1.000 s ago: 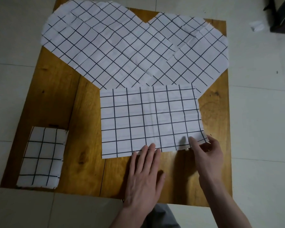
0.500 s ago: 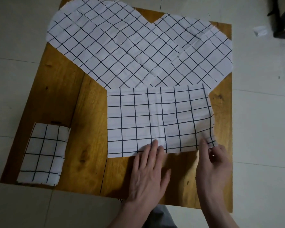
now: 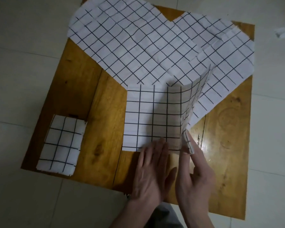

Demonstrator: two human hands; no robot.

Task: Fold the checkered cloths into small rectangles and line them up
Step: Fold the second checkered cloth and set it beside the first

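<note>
Left hand (image 3: pixel 152 168): I'm pressing flat fingers on the half-folded white black-checked cloth (image 3: pixel 152 116).
Right hand (image 3: pixel 195 171): I'm pinching its lifted right edge.

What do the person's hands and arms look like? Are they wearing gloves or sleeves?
No gloves: both the left hand and the right hand are bare, with no rings or watch showing. The forearms are bare too, with no sleeves in view. Fingernails look short and plain.

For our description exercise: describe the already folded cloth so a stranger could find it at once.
Start at the square wooden table and go to its near left corner. There lies the small folded white cloth with black grid lines: a compact thick rectangle, untouched, unlike the larger cloths spread flat.
</note>
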